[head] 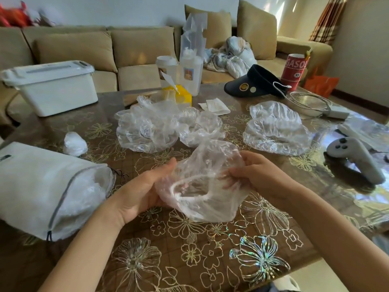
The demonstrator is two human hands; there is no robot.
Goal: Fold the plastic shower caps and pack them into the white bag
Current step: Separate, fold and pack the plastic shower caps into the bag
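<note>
Both hands hold one clear plastic shower cap just above the table, its elastic rim facing me. My left hand grips its left side, fingers under the plastic. My right hand pinches its right edge. Several more loose caps lie behind: a heap at the centre, one beside it and a pair to the right. A small folded cap sits at the left. The white bag lies on its side at the left, its mouth towards my hands, with clear plastic inside.
A white lidded box stands at the back left. A yellow tissue box, plastic cups, a dark visor, a red can, a cable with charger and a grey controller sit around the brown flowered table. A sofa runs behind.
</note>
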